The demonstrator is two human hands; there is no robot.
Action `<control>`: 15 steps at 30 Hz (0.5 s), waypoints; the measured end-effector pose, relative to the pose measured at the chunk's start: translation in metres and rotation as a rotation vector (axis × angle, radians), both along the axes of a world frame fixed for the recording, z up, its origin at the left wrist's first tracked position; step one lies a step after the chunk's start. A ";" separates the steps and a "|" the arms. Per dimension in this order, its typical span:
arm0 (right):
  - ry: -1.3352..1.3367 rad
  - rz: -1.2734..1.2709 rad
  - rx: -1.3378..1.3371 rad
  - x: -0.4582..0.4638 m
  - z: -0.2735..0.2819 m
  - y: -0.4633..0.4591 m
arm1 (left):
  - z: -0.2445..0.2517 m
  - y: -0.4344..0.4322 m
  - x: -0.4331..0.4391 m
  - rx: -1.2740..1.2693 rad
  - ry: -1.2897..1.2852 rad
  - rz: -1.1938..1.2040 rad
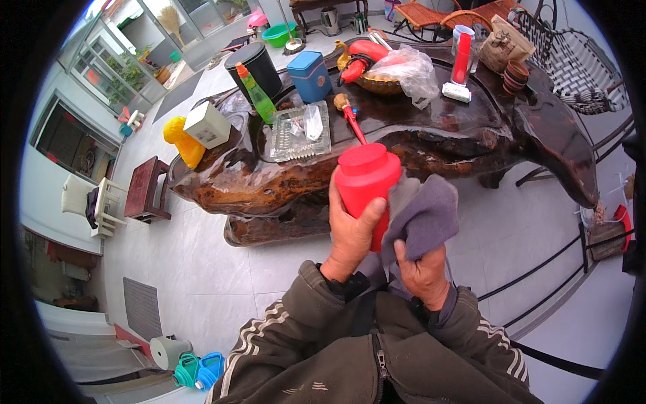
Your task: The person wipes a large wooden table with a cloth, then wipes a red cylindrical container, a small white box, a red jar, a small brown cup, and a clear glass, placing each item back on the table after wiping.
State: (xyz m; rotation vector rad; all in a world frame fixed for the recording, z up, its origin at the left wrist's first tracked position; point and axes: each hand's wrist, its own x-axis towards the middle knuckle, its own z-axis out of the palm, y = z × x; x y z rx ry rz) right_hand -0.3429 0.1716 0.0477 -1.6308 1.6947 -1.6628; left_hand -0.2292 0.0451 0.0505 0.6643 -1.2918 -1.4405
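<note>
My left hand (353,233) grips a red lidded canister (364,184) around its side, in front of the carved wooden table. The canister is tilted a little, with its lid end up and away from me. My right hand (424,272) is closed on a grey-purple cloth (426,219), which is bunched and lies against the canister's right side. Part of the cloth's left edge looks blurred. Just beyond the canister, a thin red stick-like object with a brown knob (349,111) lies on the tabletop.
Across the dark polished wood table (444,118) stand a clear plastic tray (301,132), a green spray bottle (258,96), a blue tin (309,76), a white box (208,125), a yellow figurine (181,141) and a loaded bowl (378,85). A low wooden stool (146,189) stands to the left.
</note>
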 end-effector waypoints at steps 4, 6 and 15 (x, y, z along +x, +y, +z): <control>-0.197 -0.057 -0.053 -0.010 0.010 -0.011 | -0.014 0.021 -0.002 -0.044 -0.068 -0.063; -0.343 -0.092 -0.173 -0.010 0.021 -0.013 | -0.021 0.022 0.000 -0.130 -0.115 -0.109; -0.342 0.391 0.383 -0.084 0.066 -0.045 | -0.011 0.007 0.028 -0.521 -0.522 -0.312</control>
